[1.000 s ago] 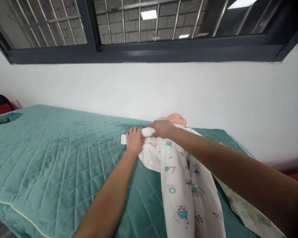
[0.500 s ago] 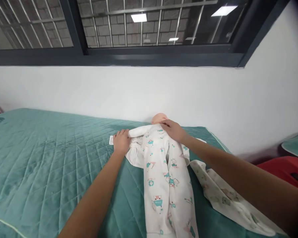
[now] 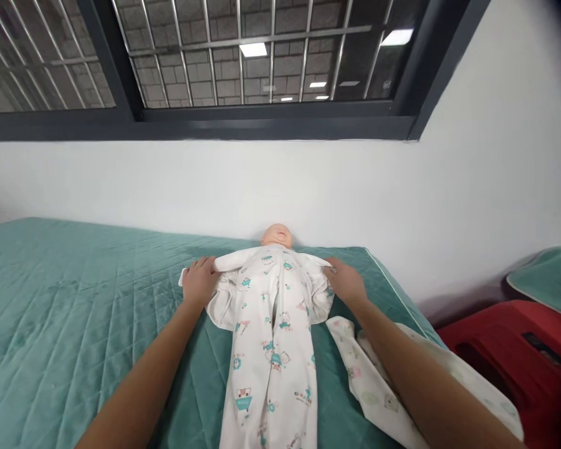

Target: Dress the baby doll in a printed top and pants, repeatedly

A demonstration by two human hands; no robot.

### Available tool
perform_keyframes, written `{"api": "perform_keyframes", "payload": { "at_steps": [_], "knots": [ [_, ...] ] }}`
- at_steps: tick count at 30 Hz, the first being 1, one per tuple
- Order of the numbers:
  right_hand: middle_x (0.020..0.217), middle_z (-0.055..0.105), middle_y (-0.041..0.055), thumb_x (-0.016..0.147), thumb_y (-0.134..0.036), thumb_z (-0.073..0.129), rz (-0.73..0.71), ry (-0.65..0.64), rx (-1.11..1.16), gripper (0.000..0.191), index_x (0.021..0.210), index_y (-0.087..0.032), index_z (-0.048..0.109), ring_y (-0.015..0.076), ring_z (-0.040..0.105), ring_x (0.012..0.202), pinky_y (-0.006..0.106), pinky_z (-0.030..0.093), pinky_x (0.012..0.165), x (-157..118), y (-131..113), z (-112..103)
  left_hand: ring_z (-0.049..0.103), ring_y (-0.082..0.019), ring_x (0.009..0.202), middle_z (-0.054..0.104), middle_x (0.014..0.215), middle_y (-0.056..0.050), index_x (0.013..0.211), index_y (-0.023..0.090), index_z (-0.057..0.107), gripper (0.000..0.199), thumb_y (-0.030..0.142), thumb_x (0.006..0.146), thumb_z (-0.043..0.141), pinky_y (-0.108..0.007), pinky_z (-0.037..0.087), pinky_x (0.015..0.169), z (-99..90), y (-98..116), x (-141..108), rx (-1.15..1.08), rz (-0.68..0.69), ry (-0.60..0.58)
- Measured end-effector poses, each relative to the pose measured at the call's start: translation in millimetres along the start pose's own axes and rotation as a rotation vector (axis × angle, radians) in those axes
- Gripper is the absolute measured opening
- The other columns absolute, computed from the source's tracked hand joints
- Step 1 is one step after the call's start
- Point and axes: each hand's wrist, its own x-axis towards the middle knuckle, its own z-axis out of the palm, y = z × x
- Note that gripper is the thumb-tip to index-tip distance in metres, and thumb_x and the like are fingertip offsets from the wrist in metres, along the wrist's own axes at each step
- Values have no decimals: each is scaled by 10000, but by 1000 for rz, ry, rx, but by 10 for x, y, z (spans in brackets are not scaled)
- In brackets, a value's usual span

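Observation:
A baby doll (image 3: 277,235) lies on its back with only its head showing at the far end of the cloth. Over its body is a white baby romper (image 3: 271,330) with teal and pink prints, its legs stretched toward me. My left hand (image 3: 199,282) is closed around the romper's left-side sleeve, whose cuff pokes out past my fingers. On the other side my right hand (image 3: 346,282) pinches the end of the opposite sleeve. Both sleeves are spread outward, and the doll's arms are hidden.
Beneath everything is a green quilted mat (image 3: 98,312). Another white printed cloth (image 3: 378,399) lies at the right, partly under my right forearm. Beyond the mat's right edge stands a red plastic stool (image 3: 518,337) near a green cushion (image 3: 551,280). A white wall (image 3: 168,187) rises behind.
My right hand has moved from the romper's neck area by the doll's head out to the right-side sleeve and taken hold of it. My left hand keeps its sleeve. The view has shifted.

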Motion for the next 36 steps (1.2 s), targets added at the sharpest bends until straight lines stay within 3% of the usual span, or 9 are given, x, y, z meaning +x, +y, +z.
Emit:
{"api": "perform_keyframes", "payload": {
  "at_steps": [6, 8, 10, 13, 16, 18, 21, 27, 36],
  "knots": [
    [1183, 711, 104, 953, -276, 409, -9, 65, -3, 375, 1262, -190, 604, 253, 637, 1098, 308, 423, 863, -28, -103, 129, 447, -274, 1356, 465, 1504, -80, 1326, 237, 542, 440, 212, 890, 491, -393, 349, 1139, -66, 120, -229, -101, 84, 153],
    [1175, 710, 109, 953, -267, 409, -20, 85, -7, 371, 1258, -185, 602, 258, 626, 1103, 319, 409, 883, -36, -149, 140, 477, -231, 1335, 501, 1467, -58, 1293, 244, 554, 411, 190, 902, 440, -349, 388, 1123, -190, 336, -322, -245, 79, 188],
    [1166, 710, 109, 956, -268, 406, -30, 103, -13, 364, 1250, -189, 605, 265, 619, 1102, 335, 393, 907, -47, -178, 140, 518, -205, 1291, 564, 1396, -30, 1268, 262, 562, 369, 233, 932, 412, -326, 417, 1102, -350, 681, -355, -373, 72, 169],
    [1162, 707, 97, 960, -266, 401, -56, 118, -23, 352, 1240, -202, 604, 261, 614, 1103, 340, 377, 924, -66, -185, 130, 558, -191, 1233, 613, 1341, -34, 1276, 246, 576, 361, 271, 970, 384, -303, 436, 1069, -554, 1350, -265, -384, 283, -7],
    [1144, 709, 88, 964, -271, 410, -87, 115, -47, 328, 1218, -215, 609, 252, 618, 1089, 324, 381, 887, -83, -166, 108, 591, -255, 1163, 672, 1214, -112, 1119, 197, 686, 318, 215, 955, 414, -365, 454, 1005, -592, 1987, -80, 14, 531, -295],
    [1120, 712, 87, 968, -267, 412, -98, 108, -68, 307, 1193, -219, 616, 250, 623, 1069, 315, 384, 845, -92, -158, 92, 609, -295, 1116, 682, 1143, -173, 1035, 136, 723, 270, 133, 888, 498, -398, 456, 964, -524, 2301, 30, 92, 556, -362],
    [1107, 713, 87, 978, -280, 413, -105, 104, -87, 277, 1150, -215, 620, 253, 626, 1052, 310, 379, 803, -99, -166, 82, 608, -329, 1117, 673, 1153, -196, 1050, 117, 728, 265, 118, 850, 555, -422, 466, 917, -369, 2584, 118, 159, 553, -429],
    [1083, 716, 95, 990, -315, 406, -102, 105, -92, 271, 1100, -207, 628, 263, 641, 1035, 318, 380, 786, -89, -168, 93, 554, -382, 1196, 625, 1273, -221, 1198, 130, 682, 362, 181, 848, 605, -533, 403, 995, -176, 2729, 141, 245, 523, -471],
    [1166, 716, 94, 972, -289, 394, 47, 99, -39, 338, 1230, -231, 604, 250, 668, 1048, 314, 425, 786, -65, -20, 45, 588, -377, 1176, 663, 1236, -200, 1152, 184, 701, 375, 195, 778, 683, -535, 439, 976, -261, 2558, 437, 300, 536, -505]
  ]
}}
